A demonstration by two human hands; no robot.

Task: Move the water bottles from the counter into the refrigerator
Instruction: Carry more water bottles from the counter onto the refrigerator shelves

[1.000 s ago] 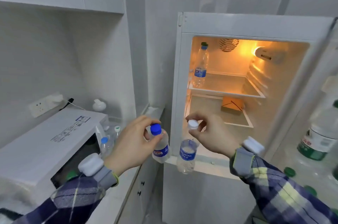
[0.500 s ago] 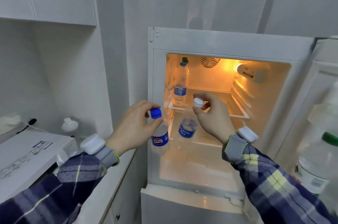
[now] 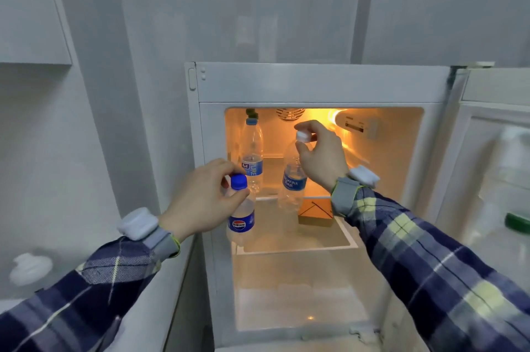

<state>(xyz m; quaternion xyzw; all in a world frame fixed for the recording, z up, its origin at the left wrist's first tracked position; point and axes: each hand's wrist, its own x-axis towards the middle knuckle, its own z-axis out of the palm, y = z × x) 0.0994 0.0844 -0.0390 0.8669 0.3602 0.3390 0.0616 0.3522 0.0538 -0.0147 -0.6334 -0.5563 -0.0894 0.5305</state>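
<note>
The open refrigerator glows orange inside. My left hand pinches the blue cap of a small Pepsi-labelled water bottle, which hangs at the fridge's left front edge. My right hand pinches the white cap of a blue-labelled water bottle, held inside the fridge just above the upper shelf. A taller bottle with a blue cap stands on that shelf at the left.
A brown box sits on the lower shelf under my right wrist. The open fridge door at the right carries bottles, one with a green cap. A counter edge runs along the left, with a white round object on it.
Both hands have carried their bottles up and forward toward the fridge. The white-capped bottle now hangs inside at upper-shelf level. The view has moved closer and turned right.
</note>
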